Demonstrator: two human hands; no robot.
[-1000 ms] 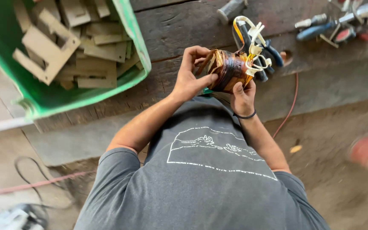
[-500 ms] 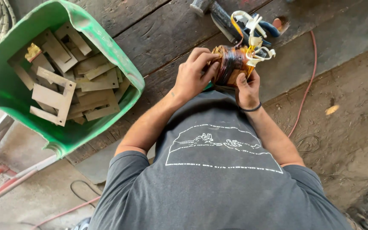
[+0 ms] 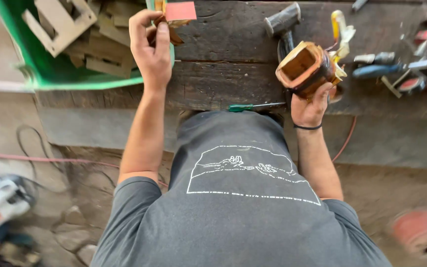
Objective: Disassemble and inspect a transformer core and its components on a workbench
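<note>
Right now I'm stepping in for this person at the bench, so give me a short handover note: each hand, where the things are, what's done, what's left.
Left hand: fingers pinch a small red-and-brown piece at the rim of the green bin, which holds metal plates.
Right hand: grips the wound coil, its hollow core facing up, above the wooden bench.
Nearby: a green-handled screwdriver and a hammer lie on the bench.
Done: the coil's core looks empty.
Left: the pinched piece is not yet released.
</note>
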